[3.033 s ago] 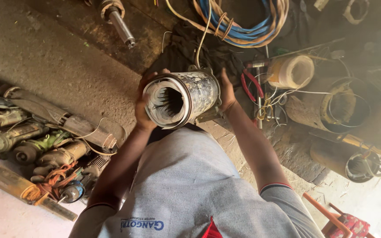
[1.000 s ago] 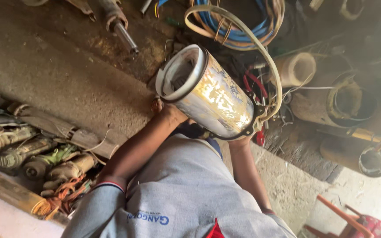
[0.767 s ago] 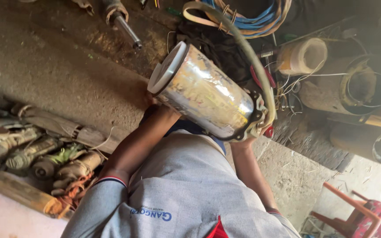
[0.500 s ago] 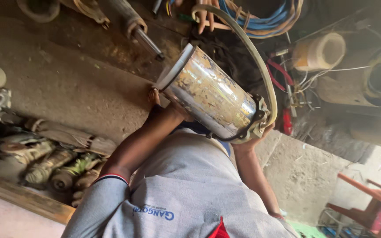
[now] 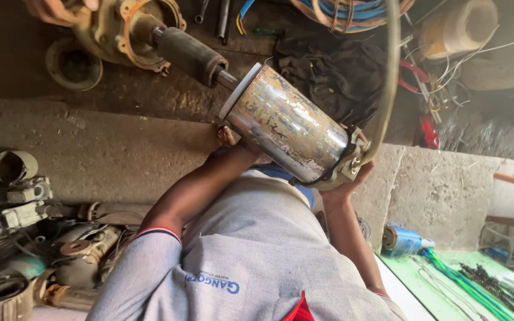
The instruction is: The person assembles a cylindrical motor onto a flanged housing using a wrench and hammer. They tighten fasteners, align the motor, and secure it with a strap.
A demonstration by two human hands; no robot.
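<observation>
A scuffed shiny metal motor casing is held tilted in front of my chest, its open end pointing up-left. My left hand supports it from below near the open rim. My right hand cups the base end, where a grey cable leaves and loops upward. A dark rotor on a shaft sticks out of a rusty pump housing, and the shaft tip almost meets the casing's open rim. Another person's hand rests on that housing at the top left.
Old pump parts are piled at the lower left. A black cloth, coiled blue cables and a cream roll lie ahead. A concrete step and a green surface with wires are at the right.
The casing swung from facing me to tilted with its open end up-left. The view shifted, bringing the rotor, pump housing and another person's hand in at the top left.
</observation>
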